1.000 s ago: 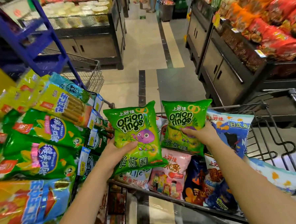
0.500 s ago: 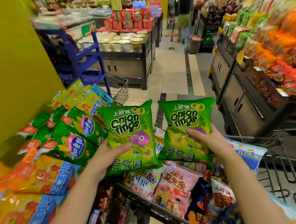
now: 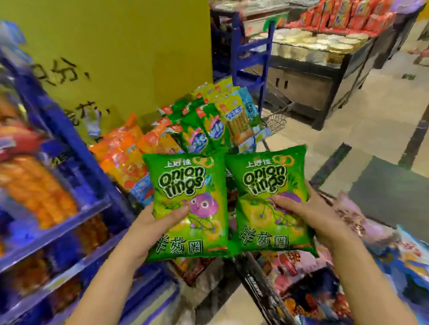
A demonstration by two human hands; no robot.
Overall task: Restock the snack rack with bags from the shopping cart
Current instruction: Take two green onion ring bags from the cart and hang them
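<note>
Left hand (image 3: 157,223) pinches left glossy green snack bag (image 3: 185,188), thumb in front; right hand (image 3: 310,215) likewise the right bag (image 3: 266,182). Upright, just right of blue metal rack (image 3: 62,220), presumably shelf-ready

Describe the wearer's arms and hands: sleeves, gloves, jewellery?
Left forearm and right forearm are bare to the frame edge, no sleeves in view. Left hand and right hand wear no gloves. No watch, bracelet or ring shows; blur could hide small marks.

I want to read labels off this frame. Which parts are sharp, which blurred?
Head view: the left bag and right bag, held in the left hand and right hand, read sharply; the blue rack and the cart are smeared with motion blur.
</note>
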